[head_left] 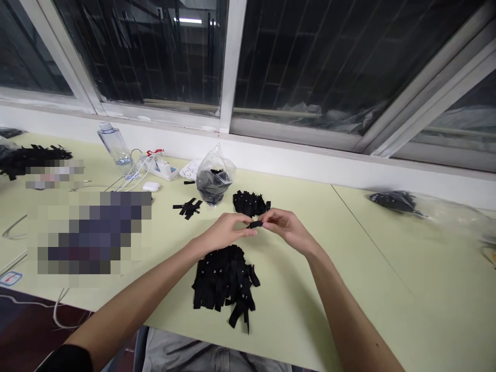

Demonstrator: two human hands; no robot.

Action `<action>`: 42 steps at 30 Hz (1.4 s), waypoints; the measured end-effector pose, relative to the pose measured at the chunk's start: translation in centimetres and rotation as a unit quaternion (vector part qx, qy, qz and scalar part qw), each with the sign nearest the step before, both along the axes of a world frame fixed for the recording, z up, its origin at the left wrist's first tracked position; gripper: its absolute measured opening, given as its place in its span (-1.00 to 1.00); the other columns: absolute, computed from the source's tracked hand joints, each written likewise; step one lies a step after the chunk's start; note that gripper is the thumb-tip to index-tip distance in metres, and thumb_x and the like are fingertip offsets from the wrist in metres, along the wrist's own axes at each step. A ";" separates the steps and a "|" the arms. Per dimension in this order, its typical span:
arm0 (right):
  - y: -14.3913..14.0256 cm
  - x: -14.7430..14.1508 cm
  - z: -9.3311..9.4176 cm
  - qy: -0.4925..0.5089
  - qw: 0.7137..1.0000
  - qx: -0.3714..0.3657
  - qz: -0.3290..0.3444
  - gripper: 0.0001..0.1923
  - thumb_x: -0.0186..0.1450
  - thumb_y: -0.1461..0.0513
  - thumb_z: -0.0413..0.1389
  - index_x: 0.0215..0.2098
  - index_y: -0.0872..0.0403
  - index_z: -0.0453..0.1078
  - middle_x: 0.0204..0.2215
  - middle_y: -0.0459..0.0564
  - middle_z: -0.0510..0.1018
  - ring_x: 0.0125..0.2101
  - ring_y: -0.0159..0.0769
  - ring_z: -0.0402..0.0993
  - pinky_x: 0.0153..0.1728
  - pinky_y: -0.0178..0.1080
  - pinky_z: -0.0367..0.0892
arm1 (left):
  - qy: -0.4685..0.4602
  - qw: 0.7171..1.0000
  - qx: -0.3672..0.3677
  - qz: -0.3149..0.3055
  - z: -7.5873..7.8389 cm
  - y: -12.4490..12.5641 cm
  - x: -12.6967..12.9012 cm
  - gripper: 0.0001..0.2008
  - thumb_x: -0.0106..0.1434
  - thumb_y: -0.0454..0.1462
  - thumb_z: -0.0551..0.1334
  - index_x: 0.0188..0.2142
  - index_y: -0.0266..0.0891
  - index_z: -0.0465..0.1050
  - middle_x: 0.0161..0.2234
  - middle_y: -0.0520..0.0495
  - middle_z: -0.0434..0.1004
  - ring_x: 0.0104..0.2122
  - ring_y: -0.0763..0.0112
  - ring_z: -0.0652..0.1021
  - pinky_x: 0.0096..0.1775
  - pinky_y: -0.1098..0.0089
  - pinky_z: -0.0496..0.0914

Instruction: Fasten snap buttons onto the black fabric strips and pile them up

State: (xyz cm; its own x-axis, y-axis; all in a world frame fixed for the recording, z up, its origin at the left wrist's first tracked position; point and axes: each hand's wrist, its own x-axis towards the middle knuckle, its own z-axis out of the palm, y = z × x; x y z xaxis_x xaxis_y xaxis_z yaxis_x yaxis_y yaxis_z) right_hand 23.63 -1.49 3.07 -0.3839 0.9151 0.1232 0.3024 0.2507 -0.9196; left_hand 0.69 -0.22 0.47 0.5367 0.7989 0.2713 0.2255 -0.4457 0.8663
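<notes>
Between my two hands, above the table, is a short black fabric strip (256,224). My left hand (227,230) pinches its left end with thumb and fingers. At the strip's right end, my right hand (285,227) has its fingertips closed on it. Below my hands lies a large pile of black fabric strips (222,276), some with small white marks. A second pile of black strips (250,202) sits just behind my hands. Farther left is a small loose group of black strips (188,207).
A clear plastic bag (216,178) with black pieces stands behind the piles. Leftward are a white earbud case (151,186), a power strip (165,168) with cables and a water bottle (114,144). Another plastic bag (399,202) lies at right. Windows rise behind the table (387,294).
</notes>
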 end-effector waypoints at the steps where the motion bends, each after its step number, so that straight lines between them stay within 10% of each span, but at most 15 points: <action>1: 0.2 -0.2 -0.4 0.019 1.000 0.003 -0.011 -0.73 0.24 0.02 0.21 -0.31 0.05 0.44 -0.29 0.04 0.54 -0.24 -0.20 0.47 -0.18 -0.11 0.39 | -0.015 1.000 -0.018 -0.003 -0.4 0.7 0.3 -0.69 0.23 -0.05 0.30 -0.16 -0.18 0.60 -0.14 -0.11 0.62 -0.12 0.19 0.57 -0.02 0.25 0.40; 9: 0.0 -0.8 -4.1 0.056 0.997 -0.006 -0.061 -0.70 0.22 0.00 0.24 -0.36 0.07 0.40 -0.37 0.00 0.52 -0.34 -0.26 0.44 -0.28 -0.17 0.36 | -0.149 0.983 -0.104 0.029 -3.0 2.7 -0.6 -0.69 0.14 -0.10 0.37 -0.19 -0.25 0.63 -0.26 -0.16 0.65 -0.26 0.26 0.60 -0.14 0.27 0.47; 17: -1.5 -3.1 -3.9 0.016 1.000 -0.013 -0.017 -0.67 0.26 0.00 0.19 -0.13 0.01 0.36 -0.44 -0.06 0.53 -0.36 -0.23 0.48 -0.29 -0.17 0.39 | -0.178 0.976 -0.069 0.101 -3.2 1.7 -1.0 -0.73 0.19 -0.11 0.33 -0.21 -0.22 0.62 -0.27 -0.13 0.63 -0.28 0.29 0.59 -0.19 0.33 0.45; 27: -2.0 -4.0 -4.3 -0.115 0.949 0.250 -0.151 -0.81 0.39 0.10 0.05 -0.17 -0.02 0.46 -0.22 0.06 0.55 -0.18 -0.11 0.43 -0.14 -0.06 0.35 | -0.114 0.985 -0.021 0.126 -2.4 -0.2 -0.2 -0.77 0.23 -0.11 0.29 -0.21 -0.19 0.48 -0.31 -0.07 0.58 -0.30 0.32 0.59 -0.23 0.36 0.44; 42: -2.4 -5.2 -5.4 -0.122 0.952 0.248 -0.134 -0.84 0.40 0.15 0.01 -0.22 0.00 0.41 -0.37 0.00 0.50 -0.37 -0.22 0.41 -0.30 -0.17 0.34 | -0.106 0.987 0.013 0.120 -3.0 -0.7 0.3 -0.83 0.28 -0.16 0.25 -0.23 -0.21 0.48 -0.31 -0.06 0.59 -0.30 0.35 0.60 -0.17 0.35 0.48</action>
State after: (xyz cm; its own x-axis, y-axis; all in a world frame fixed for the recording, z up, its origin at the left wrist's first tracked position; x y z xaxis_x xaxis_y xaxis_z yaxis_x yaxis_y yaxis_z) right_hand 18.44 -3.88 -2.33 -0.2166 0.8373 0.5020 0.6066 0.5183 -0.6028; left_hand 0.96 -0.96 -2.56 0.2609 0.8876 0.3797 0.1422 -0.4244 0.8943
